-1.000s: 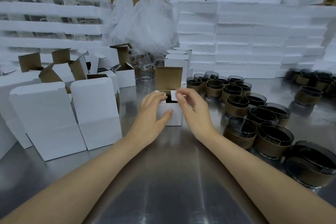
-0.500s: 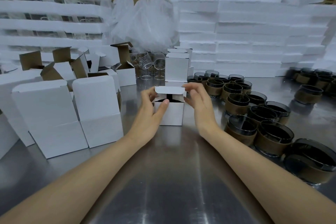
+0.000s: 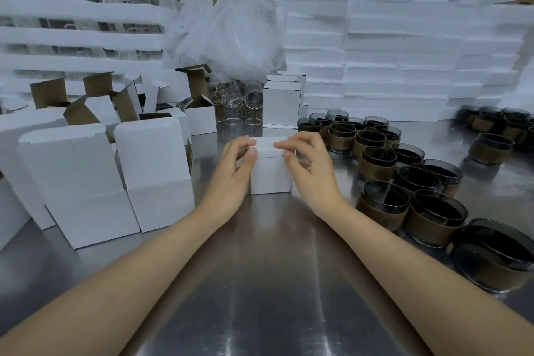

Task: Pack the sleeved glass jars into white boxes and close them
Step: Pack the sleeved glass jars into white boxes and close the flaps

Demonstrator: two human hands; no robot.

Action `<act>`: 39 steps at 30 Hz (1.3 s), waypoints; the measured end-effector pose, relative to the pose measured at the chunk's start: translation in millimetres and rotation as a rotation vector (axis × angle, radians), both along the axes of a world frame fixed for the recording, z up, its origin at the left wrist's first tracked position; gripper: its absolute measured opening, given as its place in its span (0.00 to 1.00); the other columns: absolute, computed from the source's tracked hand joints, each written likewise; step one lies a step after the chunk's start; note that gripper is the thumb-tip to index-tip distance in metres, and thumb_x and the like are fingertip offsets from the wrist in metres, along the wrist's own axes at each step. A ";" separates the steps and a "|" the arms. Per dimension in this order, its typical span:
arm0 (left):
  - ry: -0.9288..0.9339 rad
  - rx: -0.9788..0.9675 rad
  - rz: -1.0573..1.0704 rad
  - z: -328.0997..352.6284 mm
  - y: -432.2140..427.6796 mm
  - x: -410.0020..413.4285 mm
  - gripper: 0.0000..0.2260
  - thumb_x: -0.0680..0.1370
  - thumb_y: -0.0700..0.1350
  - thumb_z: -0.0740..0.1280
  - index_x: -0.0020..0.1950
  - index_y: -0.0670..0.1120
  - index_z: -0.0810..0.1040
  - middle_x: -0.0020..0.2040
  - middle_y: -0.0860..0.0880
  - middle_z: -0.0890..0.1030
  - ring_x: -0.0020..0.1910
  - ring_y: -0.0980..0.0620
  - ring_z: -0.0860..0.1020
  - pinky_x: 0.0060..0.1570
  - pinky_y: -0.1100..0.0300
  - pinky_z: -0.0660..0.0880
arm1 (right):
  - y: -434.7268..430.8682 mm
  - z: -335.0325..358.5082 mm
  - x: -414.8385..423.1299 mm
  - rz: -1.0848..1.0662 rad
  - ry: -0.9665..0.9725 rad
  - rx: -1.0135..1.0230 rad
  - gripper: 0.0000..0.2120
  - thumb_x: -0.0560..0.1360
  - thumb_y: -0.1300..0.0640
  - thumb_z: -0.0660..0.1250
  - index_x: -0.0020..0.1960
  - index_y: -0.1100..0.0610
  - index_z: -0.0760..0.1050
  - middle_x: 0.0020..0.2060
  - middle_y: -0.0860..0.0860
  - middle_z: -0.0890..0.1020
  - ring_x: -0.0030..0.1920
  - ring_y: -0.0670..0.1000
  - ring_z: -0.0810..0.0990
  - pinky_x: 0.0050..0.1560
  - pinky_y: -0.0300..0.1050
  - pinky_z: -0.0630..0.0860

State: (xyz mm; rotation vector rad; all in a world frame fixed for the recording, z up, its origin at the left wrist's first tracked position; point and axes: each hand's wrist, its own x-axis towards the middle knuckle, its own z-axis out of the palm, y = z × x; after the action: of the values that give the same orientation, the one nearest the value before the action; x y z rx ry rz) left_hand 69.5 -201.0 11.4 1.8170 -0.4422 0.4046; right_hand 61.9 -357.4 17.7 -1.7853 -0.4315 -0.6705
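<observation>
**Now the lid is down**

Now the small white box [image 3: 270,172] sits shut on the metal table [image 3: 260,283], in the middle. A moment ago its brown flap stood up; it is folded flat now. The left hand [image 3: 235,170] and the right hand [image 3: 307,166] pinch the lid's two ends with curled fingers. I think this box is packed. Many sleeved jars [image 3: 381,202] wait at three o'clock, and open boxes [image 3: 86,182] at nine o'clock.

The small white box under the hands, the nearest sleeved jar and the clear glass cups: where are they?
small white box [image 3: 271,175]: head view, front wall.
nearest sleeved jar [image 3: 497,274]: head view, brown sleeve.
clear glass cups [image 3: 233,101]: head view, side of one.
</observation>
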 end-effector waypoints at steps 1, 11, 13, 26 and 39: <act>0.008 -0.009 -0.008 -0.4 -0.3 0.8 0.06 0.83 0.47 0.58 0.56 0.56 0.71 0.65 0.58 0.70 0.58 0.72 0.70 0.56 0.76 0.66 | 0.4 -0.4 0.2 -0.011 0.004 -0.010 0.12 0.78 0.69 0.62 0.51 0.57 0.81 0.50 0.49 0.69 0.51 0.33 0.70 0.51 0.28 0.71; 0.059 -0.034 0.063 -2.0 -7.0 -3.1 0.08 0.83 0.44 0.56 0.57 0.54 0.72 0.64 0.51 0.65 0.56 0.69 0.69 0.50 0.85 0.58 | -0.8 -4.7 4.7 -0.139 -0.014 -0.361 0.10 0.74 0.62 0.67 0.55 0.57 0.79 0.61 0.50 0.68 0.65 0.50 0.69 0.62 0.46 0.70; 0.064 -0.053 0.116 -2.4 -8.0 -5.0 0.08 0.83 0.44 0.56 0.58 0.54 0.72 0.62 0.52 0.64 0.57 0.62 0.70 0.49 0.86 0.58 | -1.2 -5.9 3.9 -0.261 -0.060 -0.511 0.17 0.74 0.63 0.66 0.61 0.54 0.78 0.63 0.55 0.66 0.66 0.54 0.65 0.57 0.47 0.71; 0.183 -0.263 0.443 -1.2 -7.2 11.6 0.21 0.83 0.46 0.55 0.75 0.47 0.55 0.72 0.46 0.62 0.72 0.49 0.61 0.69 0.56 0.58 | 48.3 -6.4 12.0 -0.132 -0.398 -1.020 0.22 0.62 0.69 0.72 0.56 0.64 0.78 0.50 0.57 0.80 0.53 0.59 0.75 0.47 0.51 0.72; 0.316 -0.291 0.322 -6.8 -6.6 31.2 0.10 0.84 0.41 0.52 0.63 0.47 0.68 0.60 0.42 0.73 0.61 0.46 0.72 0.47 0.66 0.66 | 83.7 0.5 88.9 -0.190 -0.312 -1.169 0.14 0.79 0.54 0.58 0.62 0.55 0.74 0.77 0.54 0.57 0.75 0.55 0.55 0.67 0.46 0.52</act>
State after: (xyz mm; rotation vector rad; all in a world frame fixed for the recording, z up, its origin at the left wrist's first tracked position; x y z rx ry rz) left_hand 100.7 -207.6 4.7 1.6290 0.1267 0.3707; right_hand 150.7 -273.7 18.2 -2.8484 -1.0115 -0.9264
